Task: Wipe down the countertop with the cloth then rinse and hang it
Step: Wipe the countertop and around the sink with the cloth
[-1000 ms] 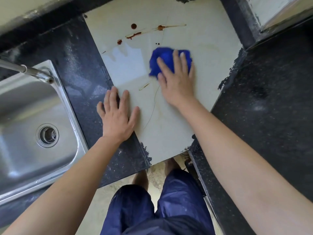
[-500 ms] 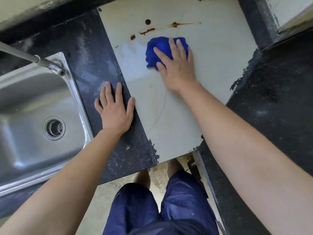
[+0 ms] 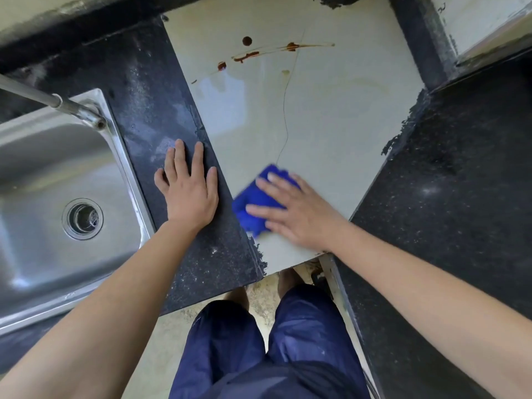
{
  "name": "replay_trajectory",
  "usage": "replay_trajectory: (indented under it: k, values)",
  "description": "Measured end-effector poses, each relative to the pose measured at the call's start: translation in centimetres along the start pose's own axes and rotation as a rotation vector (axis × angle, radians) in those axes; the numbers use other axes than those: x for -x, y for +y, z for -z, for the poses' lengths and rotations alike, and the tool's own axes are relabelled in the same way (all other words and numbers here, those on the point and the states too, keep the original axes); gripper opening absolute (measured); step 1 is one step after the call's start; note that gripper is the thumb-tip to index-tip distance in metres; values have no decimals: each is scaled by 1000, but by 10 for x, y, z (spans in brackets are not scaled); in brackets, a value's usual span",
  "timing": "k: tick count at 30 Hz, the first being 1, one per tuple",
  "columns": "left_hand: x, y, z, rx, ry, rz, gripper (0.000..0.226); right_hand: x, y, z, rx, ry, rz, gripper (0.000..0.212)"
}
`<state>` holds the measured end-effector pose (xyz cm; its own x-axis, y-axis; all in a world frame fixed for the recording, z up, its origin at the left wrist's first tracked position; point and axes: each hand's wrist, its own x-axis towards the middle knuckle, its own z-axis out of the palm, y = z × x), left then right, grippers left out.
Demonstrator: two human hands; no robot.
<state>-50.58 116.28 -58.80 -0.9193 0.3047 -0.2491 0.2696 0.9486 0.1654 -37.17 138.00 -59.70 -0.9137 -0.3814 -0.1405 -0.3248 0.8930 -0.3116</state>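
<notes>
Head view: the right hand [image 3: 298,213] lies flat with fingers straight and spread, pressing a crumpled blue cloth [image 3: 254,201] onto the pale countertop slab [image 3: 331,125] near its front edge and close to the slab's left border. The cloth and fingertips are motion-blurred. The left hand [image 3: 188,191] rests palm down, fingers straight and relaxed, holding nothing, on the black granite strip [image 3: 155,90] between slab and stainless sink [image 3: 34,174]. Reddish-brown stains [image 3: 246,56] streak the slab's far part, well apart from the cloth, and a thin crack [image 3: 285,110] runs from them toward it. A tap spout [image 3: 57,100] reaches over the sink above the drain [image 3: 82,218].
</notes>
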Motion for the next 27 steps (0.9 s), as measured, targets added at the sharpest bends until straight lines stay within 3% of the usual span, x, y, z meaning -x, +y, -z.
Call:
replay_trajectory:
  k: [4,8,12,17,20,27]
  values:
    - [0,0,0,3,-13,12,57,-96,38,35,-13,62,-321,52]
    - [0,0,-1,-6,-7,14,57,-144,33,51,3,21,-486,52]
    - [0,-1,0,7,-10,0,58,-73,-24,15,-37,158,-391,49]
    - [2,3,-2,23,-6,16,57,62,-60,-11,-67,-28,-280,49]
    - [1,8,-3,35,15,27,57,81,-23,1,-15,-115,-277,51]
    - [-6,14,-3,56,60,29,58,-41,89,54,-45,52,-699,53]
